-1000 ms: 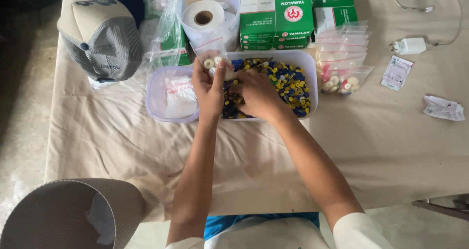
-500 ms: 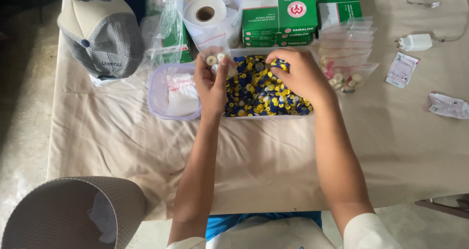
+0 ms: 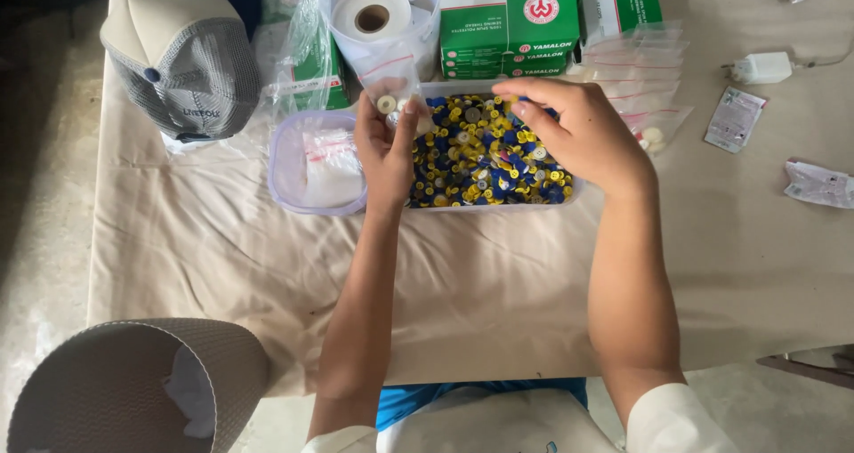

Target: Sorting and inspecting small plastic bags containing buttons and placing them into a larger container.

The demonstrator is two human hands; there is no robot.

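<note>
Two hands: left hand (image 3: 384,146) pinches a small clear bag (image 3: 391,88); right hand (image 3: 578,128), fingers loosely curled, hovers beside it.

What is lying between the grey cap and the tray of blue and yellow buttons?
In the head view, a round clear container holding small plastic bags lies between the grey cap and the tray of buttons.

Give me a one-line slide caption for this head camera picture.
Left hand holds a small clear bag while the right hand reaches over a tray of blue and yellow caps.
</note>
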